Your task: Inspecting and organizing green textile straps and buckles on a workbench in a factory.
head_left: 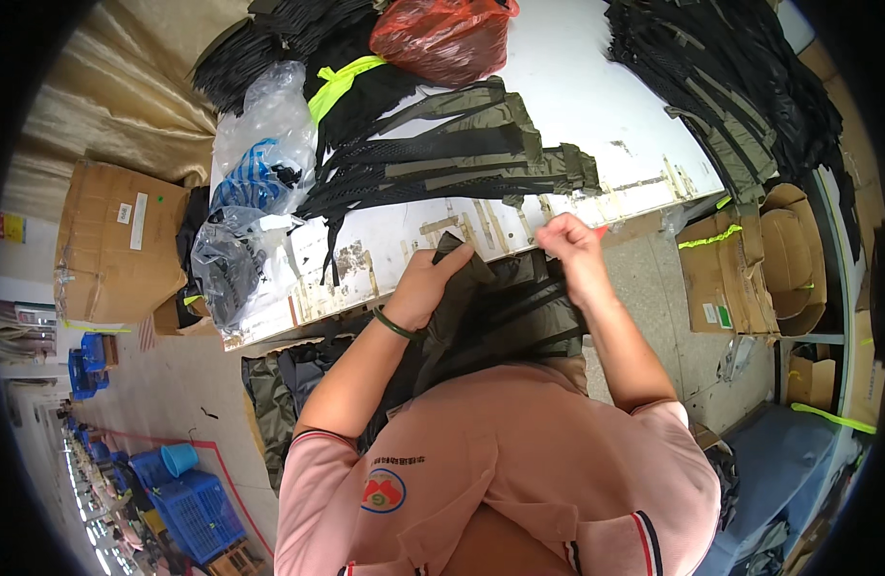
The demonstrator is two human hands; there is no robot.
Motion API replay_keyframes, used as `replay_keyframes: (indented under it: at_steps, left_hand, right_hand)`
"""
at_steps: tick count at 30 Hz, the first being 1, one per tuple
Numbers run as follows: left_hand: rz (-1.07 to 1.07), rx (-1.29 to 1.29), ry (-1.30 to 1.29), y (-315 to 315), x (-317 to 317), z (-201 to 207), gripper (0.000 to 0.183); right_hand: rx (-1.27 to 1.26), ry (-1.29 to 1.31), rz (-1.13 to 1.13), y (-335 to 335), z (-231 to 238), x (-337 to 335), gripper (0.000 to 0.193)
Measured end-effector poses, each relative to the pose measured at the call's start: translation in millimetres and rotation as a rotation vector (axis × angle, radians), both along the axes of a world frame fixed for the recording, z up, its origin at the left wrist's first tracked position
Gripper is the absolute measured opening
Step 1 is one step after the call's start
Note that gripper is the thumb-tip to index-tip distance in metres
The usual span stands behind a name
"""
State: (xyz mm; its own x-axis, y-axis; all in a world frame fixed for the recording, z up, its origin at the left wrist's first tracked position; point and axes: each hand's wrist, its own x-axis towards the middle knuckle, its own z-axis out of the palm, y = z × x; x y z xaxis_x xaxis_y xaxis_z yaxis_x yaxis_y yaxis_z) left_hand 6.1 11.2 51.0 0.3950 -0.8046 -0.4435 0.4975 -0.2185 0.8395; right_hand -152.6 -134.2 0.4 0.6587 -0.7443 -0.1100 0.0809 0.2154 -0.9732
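A white worktable (596,106), its near edge striped with worn tape, fills the upper half of the view; olive and black cut fabric pieces (442,154) lie fanned across its middle, a heap of black mesh and strap pieces (721,86) rises at its right end, clear plastic bags (255,192) of dark parts slump over its left edge, and a red plastic bag (442,36) sits at the far side; cardboard boxes (116,245) stand on the floor to either side, blue crates (188,499) further off at lower left. Below the table edge a person in a pink polo shirt holds up a dark olive fabric piece (500,312) with black strips sewn across it, close to the chest; the work appears to be at the handling stage, the piece being spread or checked between both hands, and any further move would call for a firm grip on both upper corners while the cloth hangs free. The left hand (428,283), a green band at its wrist, is closed around the piece's top left corner, forearm rising from lower left; the right hand (572,245) is raised higher, fingers pinched shut on the top right edge, with a sliver of something red-orange just beside the fingertips, too small to identify.
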Motion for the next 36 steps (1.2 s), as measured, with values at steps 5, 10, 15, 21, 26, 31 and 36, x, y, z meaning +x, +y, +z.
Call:
replay_keyframes:
  at_steps: [5, 10, 15, 21, 26, 31, 36]
  left_hand:
    - [-0.105, 0.045, -0.050, 4.0, 11.7, -22.1, 0.026]
    - [-0.168, 0.029, 0.085, 4.0, 2.8, -13.1, 0.025]
    - [-0.412, -0.060, 0.070, 9.9, 5.9, -16.6, 0.023]
    - [-0.476, -0.044, 0.108, 6.5, 14.1, -15.4, 0.029]
    - [-0.491, 0.000, -0.041, 2.6, 8.9, -23.0, 0.033]
    - [-0.670, 0.042, -0.639, 5.7, 2.1, -5.7, 0.042]
    - [-0.876, 0.230, -0.995, 47.4, 42.2, -53.0, 0.031]
  right_hand:
    - [-0.478, 0.053, 0.145, 37.7, 31.9, 13.4, 0.011]
    - [0.242, 0.043, 0.313, 25.6, 9.8, 9.2, 0.009]
    - [0.500, 0.018, 0.411, 15.1, 11.4, 6.7, 0.006]
    - [0.225, 0.088, 0.542, 10.5, 21.7, 11.3, 0.009]
    - [-0.291, 0.071, 0.284, 26.8, 34.8, 28.5, 0.008]
    - [-0.802, 0.254, 0.005, 29.5, 9.4, 19.7, 0.015]
    - [-0.848, 0.779, -0.192, -26.7, -9.9, -34.8, 0.021]
